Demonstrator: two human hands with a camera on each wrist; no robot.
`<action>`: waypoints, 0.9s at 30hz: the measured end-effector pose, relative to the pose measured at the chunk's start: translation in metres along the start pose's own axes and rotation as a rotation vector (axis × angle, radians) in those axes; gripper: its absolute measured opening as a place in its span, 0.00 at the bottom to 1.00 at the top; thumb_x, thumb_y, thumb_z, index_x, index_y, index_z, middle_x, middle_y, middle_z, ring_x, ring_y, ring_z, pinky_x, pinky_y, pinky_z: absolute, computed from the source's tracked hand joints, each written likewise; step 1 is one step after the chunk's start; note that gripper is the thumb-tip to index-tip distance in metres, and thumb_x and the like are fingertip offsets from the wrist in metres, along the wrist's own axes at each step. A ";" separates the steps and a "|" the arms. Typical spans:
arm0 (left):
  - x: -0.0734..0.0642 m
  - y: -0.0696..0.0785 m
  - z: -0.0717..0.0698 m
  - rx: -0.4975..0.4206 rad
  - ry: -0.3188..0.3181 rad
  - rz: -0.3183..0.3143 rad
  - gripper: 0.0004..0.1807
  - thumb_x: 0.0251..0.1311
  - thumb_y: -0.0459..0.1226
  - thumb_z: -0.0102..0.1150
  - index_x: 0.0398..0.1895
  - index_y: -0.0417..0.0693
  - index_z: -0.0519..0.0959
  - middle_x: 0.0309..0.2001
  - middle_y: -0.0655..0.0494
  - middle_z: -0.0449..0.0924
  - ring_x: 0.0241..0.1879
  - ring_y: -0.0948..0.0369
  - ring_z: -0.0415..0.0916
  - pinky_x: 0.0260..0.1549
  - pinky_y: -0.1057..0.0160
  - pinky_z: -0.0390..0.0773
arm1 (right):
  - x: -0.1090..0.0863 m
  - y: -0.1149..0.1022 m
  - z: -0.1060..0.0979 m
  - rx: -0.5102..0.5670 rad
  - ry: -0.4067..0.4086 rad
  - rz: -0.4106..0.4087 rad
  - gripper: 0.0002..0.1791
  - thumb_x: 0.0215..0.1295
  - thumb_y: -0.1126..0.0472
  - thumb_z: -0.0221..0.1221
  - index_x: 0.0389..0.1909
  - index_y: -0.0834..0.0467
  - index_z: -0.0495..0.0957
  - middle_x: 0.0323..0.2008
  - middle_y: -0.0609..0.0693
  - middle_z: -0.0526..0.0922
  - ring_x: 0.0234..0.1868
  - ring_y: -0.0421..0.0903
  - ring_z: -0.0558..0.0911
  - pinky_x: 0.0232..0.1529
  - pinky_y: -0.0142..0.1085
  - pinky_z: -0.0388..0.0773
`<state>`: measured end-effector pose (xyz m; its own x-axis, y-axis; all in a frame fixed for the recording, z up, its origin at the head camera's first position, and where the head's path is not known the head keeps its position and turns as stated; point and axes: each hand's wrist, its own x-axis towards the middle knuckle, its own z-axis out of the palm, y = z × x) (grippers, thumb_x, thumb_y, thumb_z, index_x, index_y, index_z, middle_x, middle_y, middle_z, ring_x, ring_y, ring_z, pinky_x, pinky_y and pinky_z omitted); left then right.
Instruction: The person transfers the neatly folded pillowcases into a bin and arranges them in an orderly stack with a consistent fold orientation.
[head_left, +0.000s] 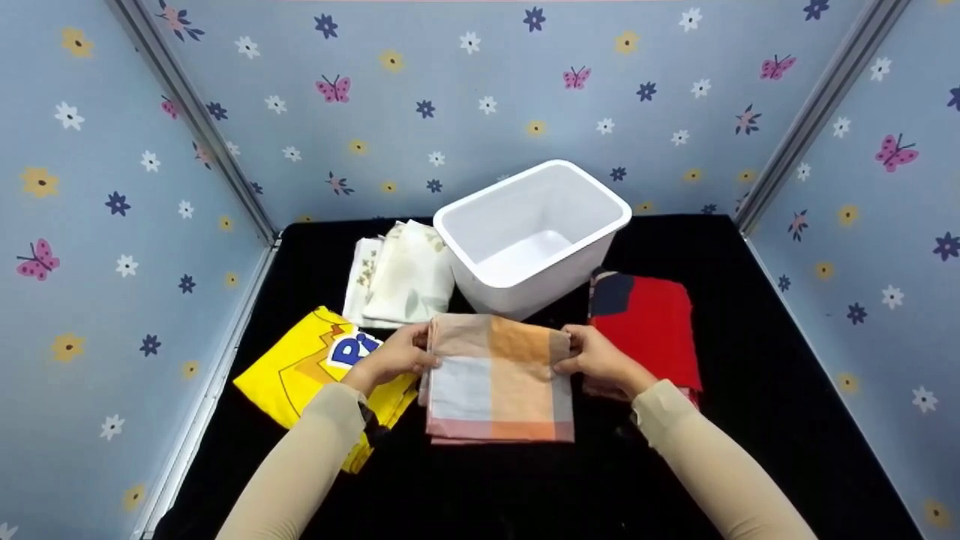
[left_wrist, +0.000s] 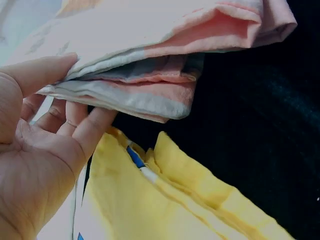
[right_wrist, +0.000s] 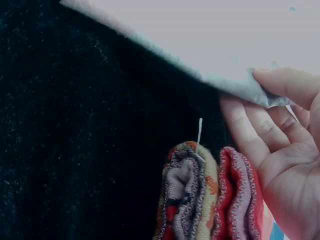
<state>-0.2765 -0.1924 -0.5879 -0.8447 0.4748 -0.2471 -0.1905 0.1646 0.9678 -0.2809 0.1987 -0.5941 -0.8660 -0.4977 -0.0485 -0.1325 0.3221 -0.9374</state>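
Observation:
A folded plaid cloth [head_left: 499, 382] in orange, grey and pink is held between both hands in front of the white bin. My left hand [head_left: 394, 356] pinches its left edge, thumb on top and fingers beneath; in the left wrist view the hand [left_wrist: 50, 135] grips several folded layers. At the opposite edge, my right hand [head_left: 600, 358] pinches the cloth the same way, and the right wrist view has its thumb [right_wrist: 290, 82] over the border. Below the left hand lies a folded yellow cloth [head_left: 292, 367]. Under and beside the right hand is a folded red cloth [head_left: 652, 322].
A white plastic bin [head_left: 480, 270] stands at the back, its inside bare. Left of it lie folded white cloths [head_left: 409, 274] with a leaf print. Everything sits on a black table cover [head_left: 510, 495], with patterned blue panels [head_left: 480, 90] on three sides.

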 end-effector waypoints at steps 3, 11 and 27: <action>-0.002 0.003 -0.001 -0.019 -0.017 0.006 0.31 0.55 0.23 0.64 0.64 0.45 0.71 0.48 0.44 0.79 0.23 0.60 0.68 0.22 0.64 0.70 | -0.001 -0.002 -0.001 0.060 0.012 -0.003 0.19 0.47 0.75 0.71 0.39 0.67 0.75 0.35 0.56 0.84 0.35 0.45 0.82 0.33 0.34 0.81; -0.006 0.013 -0.003 -0.045 -0.020 0.066 0.30 0.54 0.24 0.65 0.63 0.43 0.71 0.42 0.48 0.79 0.26 0.61 0.71 0.21 0.67 0.73 | -0.011 -0.035 -0.004 0.127 0.041 -0.075 0.16 0.46 0.79 0.68 0.34 0.71 0.72 0.30 0.55 0.81 0.31 0.43 0.80 0.30 0.32 0.78; -0.006 0.039 -0.008 -0.083 0.033 0.105 0.30 0.55 0.27 0.66 0.64 0.40 0.71 0.49 0.45 0.79 0.43 0.54 0.81 0.39 0.56 0.85 | -0.013 -0.065 -0.018 0.234 0.146 -0.061 0.15 0.52 0.78 0.66 0.43 0.72 0.80 0.33 0.54 0.87 0.34 0.44 0.85 0.34 0.35 0.84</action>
<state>-0.2830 -0.1960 -0.5480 -0.8779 0.4568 -0.1436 -0.1396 0.0426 0.9893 -0.2700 0.1991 -0.5266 -0.9223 -0.3840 0.0443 -0.0861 0.0924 -0.9920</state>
